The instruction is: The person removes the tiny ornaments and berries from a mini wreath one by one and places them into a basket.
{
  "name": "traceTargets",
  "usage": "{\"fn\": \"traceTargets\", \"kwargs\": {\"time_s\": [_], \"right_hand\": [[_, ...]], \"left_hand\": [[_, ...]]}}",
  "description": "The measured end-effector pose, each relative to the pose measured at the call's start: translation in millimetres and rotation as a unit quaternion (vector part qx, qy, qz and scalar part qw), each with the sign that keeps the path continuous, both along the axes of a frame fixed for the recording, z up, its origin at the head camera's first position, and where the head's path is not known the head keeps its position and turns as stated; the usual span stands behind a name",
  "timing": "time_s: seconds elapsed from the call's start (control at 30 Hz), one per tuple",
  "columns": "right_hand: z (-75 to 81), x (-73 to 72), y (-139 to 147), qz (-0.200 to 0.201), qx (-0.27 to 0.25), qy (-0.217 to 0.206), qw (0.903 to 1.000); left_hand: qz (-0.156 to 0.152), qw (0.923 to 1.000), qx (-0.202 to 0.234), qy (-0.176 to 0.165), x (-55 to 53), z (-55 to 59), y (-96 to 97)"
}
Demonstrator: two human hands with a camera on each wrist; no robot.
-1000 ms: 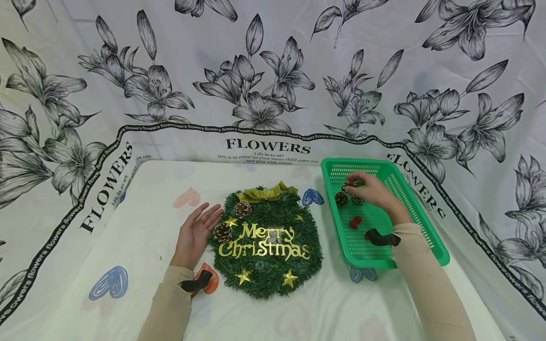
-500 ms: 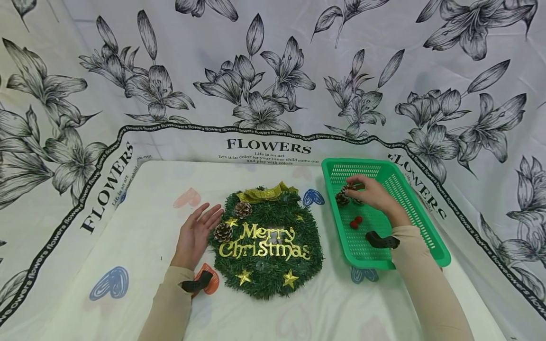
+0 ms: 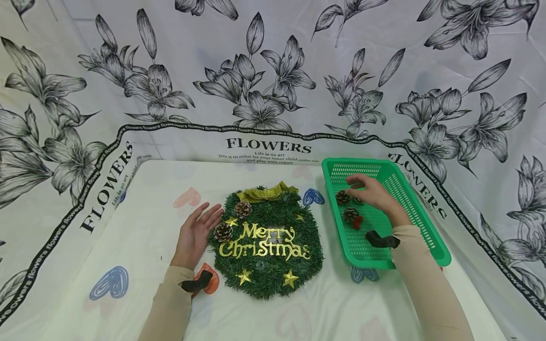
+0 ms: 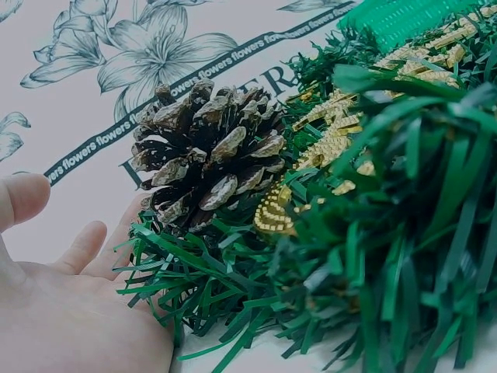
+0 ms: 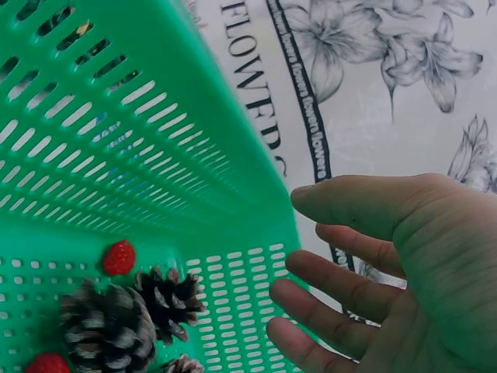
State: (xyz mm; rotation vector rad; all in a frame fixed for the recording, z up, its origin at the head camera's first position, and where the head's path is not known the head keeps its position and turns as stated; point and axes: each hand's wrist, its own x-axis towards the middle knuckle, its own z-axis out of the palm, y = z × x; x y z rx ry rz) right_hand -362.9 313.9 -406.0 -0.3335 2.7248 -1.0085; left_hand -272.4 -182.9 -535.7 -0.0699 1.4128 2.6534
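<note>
In the head view my right hand is over the green basket, its fingers spread and holding nothing. Below it on the basket floor lie a pine cone against red berries and another pine cone; a further cone is partly hidden by the hand. The right wrist view shows the bare palm and fingers apart from the cones. My left hand lies palm up with loose fingers, touching the left edge of the green Christmas wreath. A pine cone on the wreath stands close to its fingers.
Gold "Merry Christmas" lettering, gold stars, a gold bow and a second pine cone decorate the wreath. A white cloth with printed hearts covers the table. A flower-printed curtain rises behind.
A pine cone at my right fingertips has come away and now lies nearer me on the basket floor, by the red berries. My left hand and the wreath stay put.
</note>
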Motion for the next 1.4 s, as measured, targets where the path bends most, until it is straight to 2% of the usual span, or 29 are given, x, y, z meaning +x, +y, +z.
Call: {"fn": "traceTargets", "kwargs": {"time_s": [0.17, 0.43, 0.87, 1.1, 1.4], "right_hand": [[4.2, -0.8, -4.7, 0.003, -0.001, 0.015, 0.9999], [22.4, 4.3, -20.8, 0.011, -0.015, 0.022, 0.9996], [59.0, 9.3, -70.3, 0.071, -0.066, 0.052, 0.9939], [63.6, 4.5, -93.4, 0.087, -0.076, 0.068, 0.991], [67.2, 6.4, -119.6, 0.105, -0.118, 0.085, 0.9839]], "left_hand": [[-0.002, 1.0, 0.002, 0.002, -0.6, -1.0, -0.8], [0.003, 1.0, 0.005, -0.001, -1.5, -2.2, -0.9], [0.003, 1.0, -0.002, -0.003, -0.1, 0.6, -4.9], [-0.005, 1.0, 0.001, 0.0, -0.5, -2.4, -4.6], [-0.009, 1.0, -0.001, 0.001, 0.1, -1.8, -1.8]]}}
